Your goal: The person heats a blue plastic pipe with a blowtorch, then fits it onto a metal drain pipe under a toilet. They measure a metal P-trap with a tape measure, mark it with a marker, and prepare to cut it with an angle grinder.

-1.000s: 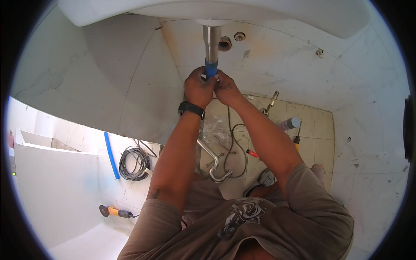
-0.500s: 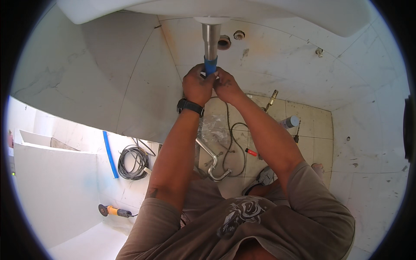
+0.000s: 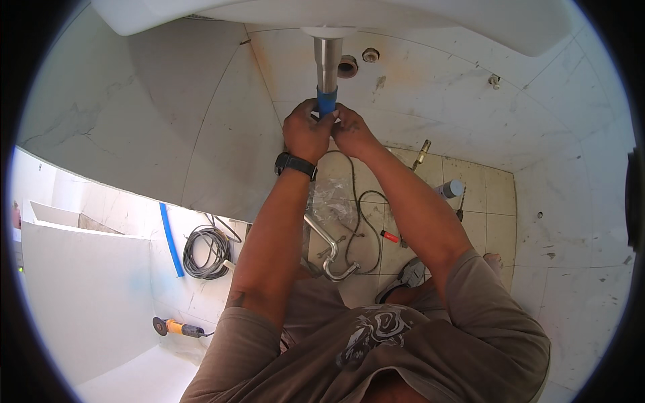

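A chrome drain pipe (image 3: 328, 64) hangs straight down from the underside of a white washbasin (image 3: 430, 20). Round its lower end sits a short blue pipe piece (image 3: 326, 101). My left hand (image 3: 307, 136), with a black watch at the wrist, is closed on the blue piece from the left. From the other side my right hand (image 3: 353, 134) grips it too, fingertips meeting those of the left. The lower part of the blue piece is hidden by my fingers. Below, a bent chrome trap pipe (image 3: 331, 250) lies on the floor between my forearms.
A round wall outlet (image 3: 347, 66) opens behind the drain pipe. On the tiled floor lie a dark cable (image 3: 354, 195), a red piece (image 3: 390, 236), a grey can (image 3: 449, 189) and a brass-ended tool (image 3: 422, 154). At left are a blue pipe length (image 3: 171, 240), coiled cable (image 3: 207, 252) and an angle grinder (image 3: 177, 327).
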